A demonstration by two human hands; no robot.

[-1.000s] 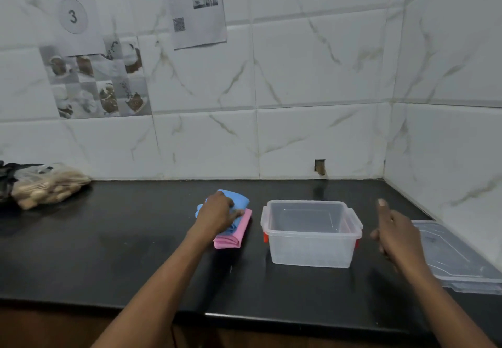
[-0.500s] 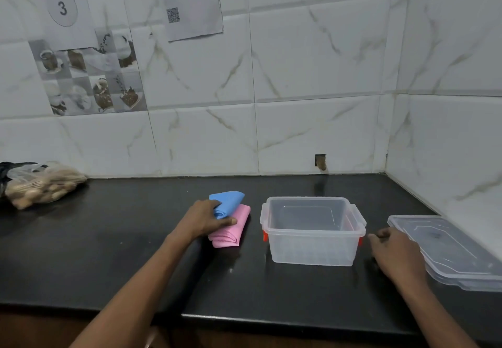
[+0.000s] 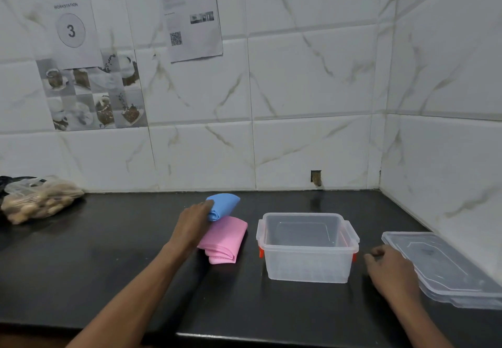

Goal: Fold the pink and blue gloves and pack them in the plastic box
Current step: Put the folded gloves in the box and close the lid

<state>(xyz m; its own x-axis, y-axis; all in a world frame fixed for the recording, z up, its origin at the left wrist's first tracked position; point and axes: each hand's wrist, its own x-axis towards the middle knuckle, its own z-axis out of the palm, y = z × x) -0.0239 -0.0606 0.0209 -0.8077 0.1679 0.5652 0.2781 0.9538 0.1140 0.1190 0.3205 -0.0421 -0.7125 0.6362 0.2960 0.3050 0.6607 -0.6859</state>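
Note:
A folded pink glove lies on the black counter, with a folded blue glove resting on its far end. My left hand touches the left side of both gloves, fingertips on the blue one; whether it grips them I cannot tell. The clear plastic box with red clips stands open just right of the gloves, nothing inside. My right hand rests on the counter between the box and its lid, fingers curled, holding nothing.
The clear lid lies flat at the far right, by the side wall. A plastic bag of brown items sits at the far left against the tiled wall. The counter's front edge runs below my arms.
My left hand has slid off the top of the gloves to their left side, uncovering them. My right hand came down from the air onto the counter beside the lid.

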